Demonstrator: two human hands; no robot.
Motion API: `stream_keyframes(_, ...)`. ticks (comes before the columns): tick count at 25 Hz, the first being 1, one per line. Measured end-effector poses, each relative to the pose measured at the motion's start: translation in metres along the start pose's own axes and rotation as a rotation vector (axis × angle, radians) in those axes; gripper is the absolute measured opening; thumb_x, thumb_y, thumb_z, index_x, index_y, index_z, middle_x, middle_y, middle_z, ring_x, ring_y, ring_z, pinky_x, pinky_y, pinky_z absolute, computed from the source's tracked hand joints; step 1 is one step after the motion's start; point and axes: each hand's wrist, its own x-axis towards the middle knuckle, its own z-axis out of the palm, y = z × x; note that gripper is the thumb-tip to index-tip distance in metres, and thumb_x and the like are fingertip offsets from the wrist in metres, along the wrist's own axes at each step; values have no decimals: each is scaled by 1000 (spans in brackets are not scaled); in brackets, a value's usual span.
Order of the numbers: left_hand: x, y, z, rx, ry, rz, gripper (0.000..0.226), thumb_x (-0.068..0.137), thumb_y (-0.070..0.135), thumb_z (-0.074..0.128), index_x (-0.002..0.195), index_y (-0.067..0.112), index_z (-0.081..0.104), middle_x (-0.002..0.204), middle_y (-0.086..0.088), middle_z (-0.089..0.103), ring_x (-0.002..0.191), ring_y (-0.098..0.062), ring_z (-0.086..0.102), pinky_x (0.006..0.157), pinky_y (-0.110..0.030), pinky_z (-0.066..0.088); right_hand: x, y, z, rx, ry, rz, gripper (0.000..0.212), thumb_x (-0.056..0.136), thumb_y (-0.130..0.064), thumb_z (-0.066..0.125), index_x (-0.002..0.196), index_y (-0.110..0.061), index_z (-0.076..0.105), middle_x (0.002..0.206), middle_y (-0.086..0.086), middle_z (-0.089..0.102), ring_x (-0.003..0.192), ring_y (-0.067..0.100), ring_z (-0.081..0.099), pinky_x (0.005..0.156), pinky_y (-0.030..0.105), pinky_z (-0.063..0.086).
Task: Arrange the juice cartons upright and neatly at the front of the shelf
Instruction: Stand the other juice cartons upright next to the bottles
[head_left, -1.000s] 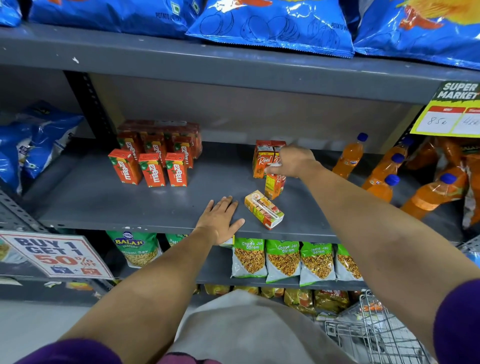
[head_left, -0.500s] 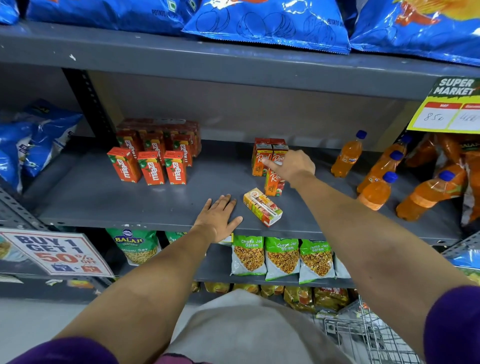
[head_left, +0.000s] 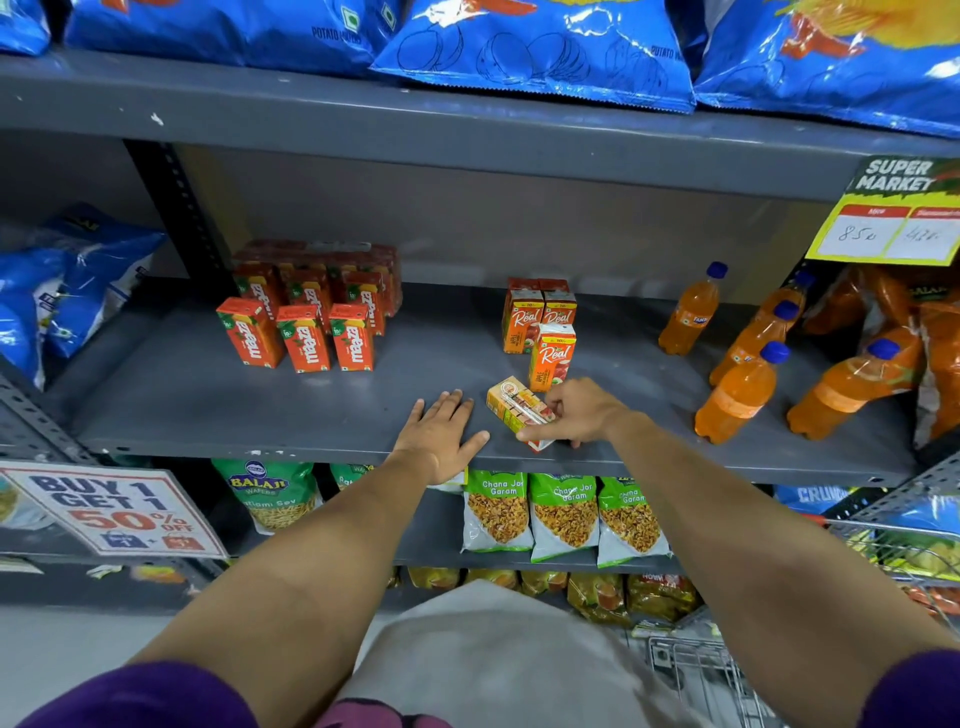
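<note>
Your right hand (head_left: 582, 413) has come back from the standing Real cartons to the fallen carton (head_left: 521, 412), which lies on its side at the front edge of the shelf (head_left: 208, 405). Thumb and fingers are closing on the carton's near end; they touch it, but it is not lifted, and I cannot tell whether the hold is firm yet. Your left hand (head_left: 441, 436) has not moved: it lies flat and spread on the shelf just left of the carton, holding nothing.

As for progress, you look to be partway through. One Real carton (head_left: 551, 357) now stands upright ahead of the back pair (head_left: 539, 317), just behind the fallen one. That pair is upright too, but sits well back from the edge. The fallen carton is the only one lying down, so righting it is the plain next step. After that, judging by the task, the Real cartons want bringing forward into a tidy row at the front.

The Maaza cartons (head_left: 304, 338) to the left stand upright in rows, set back from the edge; whether you count them as part of the job I cannot say.
</note>
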Motion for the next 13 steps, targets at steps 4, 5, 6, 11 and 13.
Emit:
stream_keyframes(4, -1, 0, 1, 1, -6, -1, 70, 97, 56, 20, 154, 18, 5, 164, -2, 1, 150, -17, -2, 120, -42, -5, 4, -6, 1, -110, 53, -34, 51, 62, -57, 75, 91, -16, 66, 84, 1, 70, 56, 8, 62, 55, 28, 55)
stream_keyframes(5, -2, -2, 1, 6, -4, 1, 70, 97, 56, 20, 154, 18, 5, 164, -2, 0, 150, -17, -2, 120, -41, -5, 4, -6, 1, -127, 90, -50, 50, 63, -54, 74, 94, -15, 67, 85, 1, 70, 59, 8, 62, 56, 28, 54)
stream_keyframes(6, -3, -2, 2, 12, -1, 4, 71, 97, 56, 20, 154, 17, 4, 164, -2, 0, 150, -17, -2, 120, -41, -6, 4, -7, 1, -130, 137, -73, 49, 64, -51, 74, 97, -15, 67, 88, 1, 70, 65, 10, 62, 59, 28, 54)
stream_keyframes(11, -9, -1, 9, 43, 33, -42, 76, 96, 58, 17, 153, 9, 0, 163, -6, -3, 149, -19, -8, 120, -41, -7, 7, -25, -4, 46, 344, -244, 53, 66, -31, 78, 115, -19, 64, 110, 4, 67, 100, 21, 62, 80, 29, 49)
stream_keyframes(13, -11, -1, 12, 50, 43, -82, 80, 95, 60, 15, 152, 7, -2, 163, -9, -4, 149, -21, -11, 120, -41, -7, 11, -38, -14, -40, 342, -343, 53, 67, -28, 76, 118, -21, 61, 116, 5, 62, 104, 21, 58, 84, 33, 48)
